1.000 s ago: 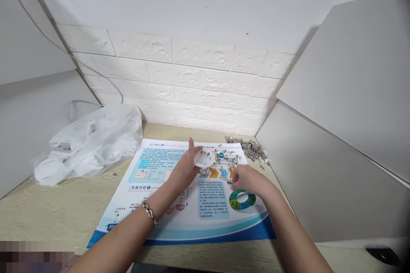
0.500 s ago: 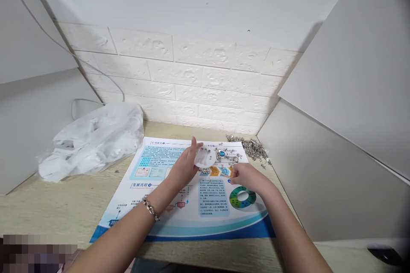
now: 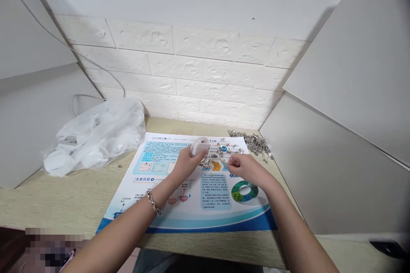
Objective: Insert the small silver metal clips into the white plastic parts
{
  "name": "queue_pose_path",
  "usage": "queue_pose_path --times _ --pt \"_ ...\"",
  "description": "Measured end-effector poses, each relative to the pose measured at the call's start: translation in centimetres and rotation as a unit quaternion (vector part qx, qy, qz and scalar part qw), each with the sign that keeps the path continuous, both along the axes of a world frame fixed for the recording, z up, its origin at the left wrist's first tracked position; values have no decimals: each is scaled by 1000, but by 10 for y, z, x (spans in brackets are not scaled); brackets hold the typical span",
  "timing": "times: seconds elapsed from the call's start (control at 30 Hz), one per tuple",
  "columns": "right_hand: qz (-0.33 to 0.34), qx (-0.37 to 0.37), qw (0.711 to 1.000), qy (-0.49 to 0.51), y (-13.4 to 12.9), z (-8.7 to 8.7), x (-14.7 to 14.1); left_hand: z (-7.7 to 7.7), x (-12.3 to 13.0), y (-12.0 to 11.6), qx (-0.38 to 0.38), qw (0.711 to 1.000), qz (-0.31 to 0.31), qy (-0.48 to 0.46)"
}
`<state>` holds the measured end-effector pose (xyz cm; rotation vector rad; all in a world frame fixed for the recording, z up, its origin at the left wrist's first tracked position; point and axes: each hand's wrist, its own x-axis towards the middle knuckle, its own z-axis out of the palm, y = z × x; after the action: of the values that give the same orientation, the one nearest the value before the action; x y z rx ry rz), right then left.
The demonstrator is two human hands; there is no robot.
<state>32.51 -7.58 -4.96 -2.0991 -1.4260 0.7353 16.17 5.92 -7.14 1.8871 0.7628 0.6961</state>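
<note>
My left hand [image 3: 188,163] is closed on a round, whitish see-through plastic piece [image 3: 199,146], which is tilted above the printed sheet [image 3: 128,204]. My right hand [image 3: 241,166] is pinched shut, and the tip of a thin tan stick [image 3: 224,161] pokes out from its fingers. Between the hands lies a small heap of silvery metal bits [image 3: 206,164]. More loose metal bits [image 3: 224,149] are scattered on the sheet just beyond my right hand. Most of the stick is hidden by the fingers.
A larger pile of small metal parts [image 3: 253,141] sits at the back right, partly off the sheet. To the left rests a translucent plastic bag [image 3: 99,136] with white pieces inside. A brick-patterned wall [image 3: 187,72] and grey panels [image 3: 339,170] enclose the table [image 3: 64,204].
My left hand has turned the round piece over, from its face with small parts showing to a steeper tilt above the small heap. My right hand stays nearby, still pinching. The view has shifted slightly.
</note>
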Motion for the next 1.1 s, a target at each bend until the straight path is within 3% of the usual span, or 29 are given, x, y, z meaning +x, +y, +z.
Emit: queue_pose_path --times 0.1,0.2,0.4,0.6,1.1 --pt "-17 60 997 39 4 4 -10 1 5 -2 -153 986 -17 -71" --pt "-37 75 996 15 11 1 -23 2 7 -3 -177 979 -29 -98" --pt "-46 79 979 -181 21 -10 -44 -4 6 -4 -30 997 -43 -62" --pt "-9 86 953 -290 22 -15 -47 -8 6 -8 73 996 -56 -11" --pt "-34 88 944 -317 22 -11 -50 3 3 -13 151 986 -73 5"
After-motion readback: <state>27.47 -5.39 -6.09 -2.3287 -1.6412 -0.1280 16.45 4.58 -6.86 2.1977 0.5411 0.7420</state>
